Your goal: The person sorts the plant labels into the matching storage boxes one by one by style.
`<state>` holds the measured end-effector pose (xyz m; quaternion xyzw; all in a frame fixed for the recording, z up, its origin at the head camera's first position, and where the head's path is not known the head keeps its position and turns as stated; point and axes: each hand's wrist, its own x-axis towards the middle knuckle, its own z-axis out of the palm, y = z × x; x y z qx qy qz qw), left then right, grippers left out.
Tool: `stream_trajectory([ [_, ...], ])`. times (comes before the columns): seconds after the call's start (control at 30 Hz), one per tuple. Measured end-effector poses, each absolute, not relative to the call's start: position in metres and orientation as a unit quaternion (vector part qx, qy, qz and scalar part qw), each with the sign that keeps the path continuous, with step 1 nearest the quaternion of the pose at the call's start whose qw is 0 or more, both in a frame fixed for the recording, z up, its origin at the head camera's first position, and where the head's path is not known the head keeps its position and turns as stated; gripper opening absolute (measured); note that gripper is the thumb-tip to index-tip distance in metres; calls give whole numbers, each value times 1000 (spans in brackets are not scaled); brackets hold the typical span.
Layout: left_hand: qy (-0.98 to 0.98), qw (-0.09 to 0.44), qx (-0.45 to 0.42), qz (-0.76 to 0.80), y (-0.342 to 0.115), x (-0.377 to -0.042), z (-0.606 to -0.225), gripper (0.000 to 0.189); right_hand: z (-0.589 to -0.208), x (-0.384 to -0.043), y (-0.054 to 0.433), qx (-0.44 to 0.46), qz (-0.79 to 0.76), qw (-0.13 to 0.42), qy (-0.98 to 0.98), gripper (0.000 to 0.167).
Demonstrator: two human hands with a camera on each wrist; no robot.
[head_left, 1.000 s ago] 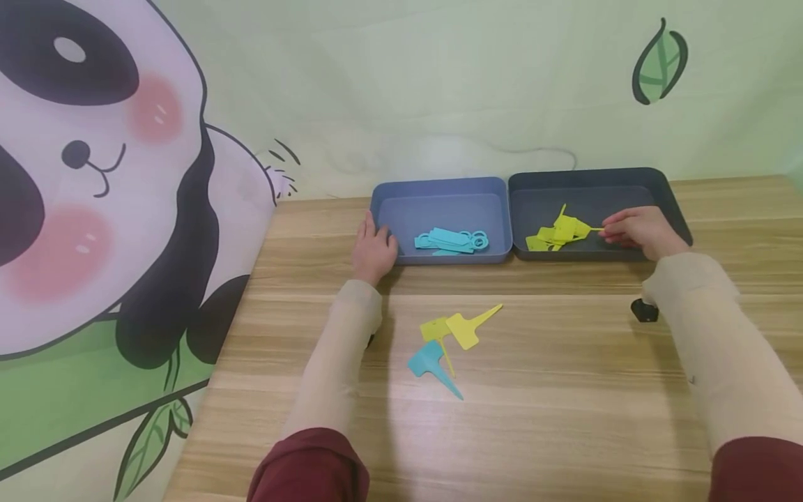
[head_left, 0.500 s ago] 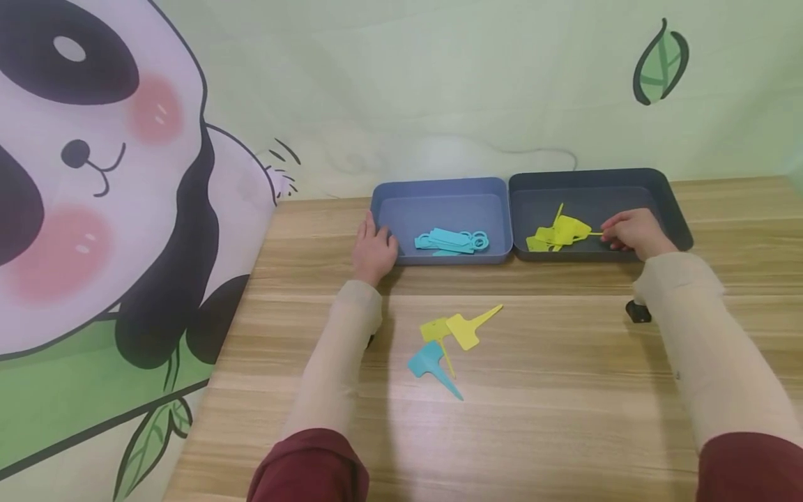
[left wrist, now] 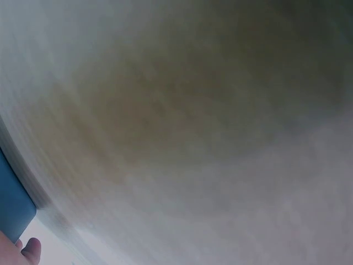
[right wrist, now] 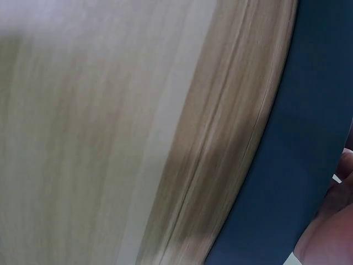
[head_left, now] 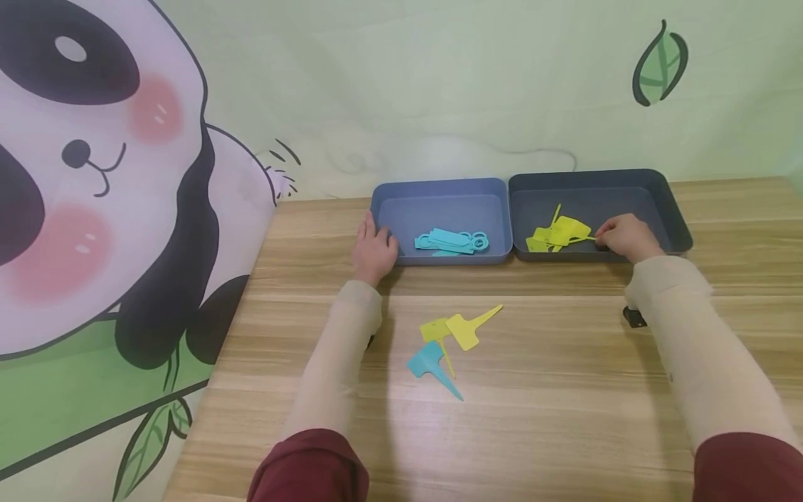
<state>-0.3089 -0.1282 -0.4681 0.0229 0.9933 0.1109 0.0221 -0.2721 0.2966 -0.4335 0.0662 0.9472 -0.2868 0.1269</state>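
My right hand (head_left: 629, 238) reaches over the front of the dark tray (head_left: 674, 209) and pinches the thin stem of a yellow T-shaped plant label (head_left: 572, 230). The label's broad head lies over several other yellow labels (head_left: 539, 243) in that tray. My left hand (head_left: 374, 252) rests against the left end of the blue tray (head_left: 439, 206), fingers extended along its side. Inside the blue tray is a small pile of turquoise tags (head_left: 448, 241), some with ring-shaped ends. In the right wrist view, the fingers (right wrist: 331, 237) show partly behind the dark tray's wall (right wrist: 287, 154).
Closer to me on the wooden table (head_left: 533, 432) lie a bright yellow T-shaped label (head_left: 464, 331), a duller yellow one (head_left: 433, 329) and a turquoise one (head_left: 429, 360), partly overlapping. The two trays stand side by side against a printed wall cloth (head_left: 439, 84).
My right hand has moved slightly left and toward me with the label's stem, whose end now sits lower. My left hand and the loose labels on the table stay where they were.
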Motion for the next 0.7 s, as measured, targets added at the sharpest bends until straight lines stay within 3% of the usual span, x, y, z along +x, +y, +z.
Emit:
stream_trajectory([
  [0.7,992,22,21,122,-128,-309,-468,50,-410,-260,291,18,-274,34,961,29],
])
